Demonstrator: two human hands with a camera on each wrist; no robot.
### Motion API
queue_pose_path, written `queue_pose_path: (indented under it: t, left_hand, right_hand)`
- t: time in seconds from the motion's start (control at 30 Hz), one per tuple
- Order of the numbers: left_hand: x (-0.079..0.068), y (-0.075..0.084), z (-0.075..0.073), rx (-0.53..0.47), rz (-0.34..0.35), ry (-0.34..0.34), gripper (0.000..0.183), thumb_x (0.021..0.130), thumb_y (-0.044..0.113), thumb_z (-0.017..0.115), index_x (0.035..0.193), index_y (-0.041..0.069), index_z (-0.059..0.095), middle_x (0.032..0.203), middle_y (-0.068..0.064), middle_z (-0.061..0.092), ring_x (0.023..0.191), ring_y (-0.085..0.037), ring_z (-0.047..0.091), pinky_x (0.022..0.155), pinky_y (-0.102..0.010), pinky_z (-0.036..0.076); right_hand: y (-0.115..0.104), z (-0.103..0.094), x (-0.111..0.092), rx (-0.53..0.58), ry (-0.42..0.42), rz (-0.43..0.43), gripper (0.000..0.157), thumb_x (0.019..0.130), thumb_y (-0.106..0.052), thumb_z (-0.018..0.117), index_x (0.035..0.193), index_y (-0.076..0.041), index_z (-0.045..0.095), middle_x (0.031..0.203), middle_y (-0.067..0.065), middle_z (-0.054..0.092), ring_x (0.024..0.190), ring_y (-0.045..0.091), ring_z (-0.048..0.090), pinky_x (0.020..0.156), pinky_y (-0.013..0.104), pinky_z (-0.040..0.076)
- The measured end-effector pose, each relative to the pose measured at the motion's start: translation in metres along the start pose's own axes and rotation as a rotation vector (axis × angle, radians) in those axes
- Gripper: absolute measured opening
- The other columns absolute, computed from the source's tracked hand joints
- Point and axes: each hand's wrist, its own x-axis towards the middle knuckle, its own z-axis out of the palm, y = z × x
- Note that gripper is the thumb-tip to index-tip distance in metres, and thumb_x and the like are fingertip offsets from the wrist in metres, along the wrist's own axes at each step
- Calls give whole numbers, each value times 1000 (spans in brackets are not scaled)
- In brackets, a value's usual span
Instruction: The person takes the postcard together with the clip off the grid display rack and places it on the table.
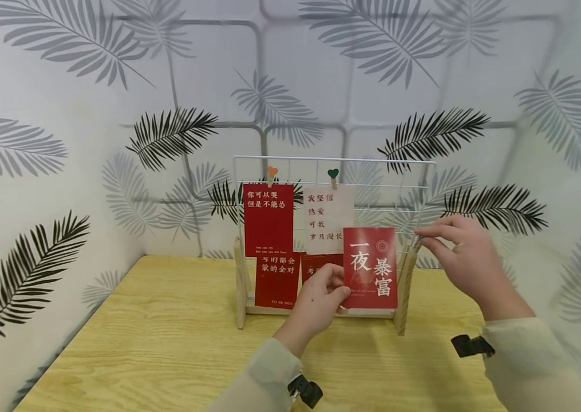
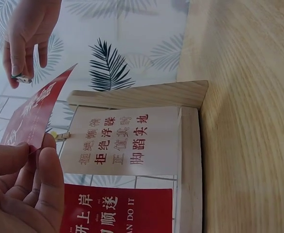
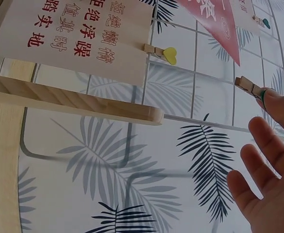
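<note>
- Here's the red card (image 1: 370,269), up in front of the rack's right side, its small print too blurred to read; whether it touches the wires, I can't tell.
- Left hand (image 1: 316,300) pinches its lower corner, thumb in front, fingers curled behind.
- Right hand (image 1: 460,260), just beyond the rack's right edge, pinches a wooden clip (image 3: 248,86), its green end partly hidden by the thumb; the other fingers spread loosely.
- Behind the held card, a pale card (image 3: 74,43) hangs by a yellow-heart clip (image 3: 169,55), almost wholly covered from the head view.
- Left hand masks much of a lower red card (image 1: 321,262).
- The wire rack (image 1: 334,159) stands on the wooden table (image 1: 166,337), cut off below.
</note>
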Motion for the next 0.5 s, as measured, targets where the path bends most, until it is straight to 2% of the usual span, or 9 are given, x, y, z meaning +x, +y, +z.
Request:
queue_pose_path:
  t: [0.13, 0.33, 0.5]
  left_hand:
    - [-3, -4, 0, -1, -6, -2, 21, 100, 9, 63, 119, 15, 60, 97, -2, 61, 76, -17, 64, 69, -35, 59]
    - [-9, -11, 2, -2, -38, -9, 22, 101, 9, 63, 122, 15, 60, 99, -2, 60, 74, -21, 65, 72, -40, 59]
    - [-10, -15, 3, 0, -37, -13, 22, 100, 10, 64, 122, 15, 60, 97, -1, 61, 73, -21, 65, 71, -39, 58]
  right_hand:
    - [3, 4, -9, 20, -35, 50, 19, 99, -14, 67, 114, -10, 77, 111, 11, 65, 110, 36, 53, 89, 62, 42]
    - [8, 13, -24, 43, -75, 102, 20, 102, -17, 62, 114, -10, 77, 110, 9, 66, 106, 32, 56, 84, 58, 45]
    - [12, 15, -31, 48, -79, 136, 22, 103, -19, 60, 115, -9, 76, 109, 10, 65, 104, 33, 57, 82, 58, 45]
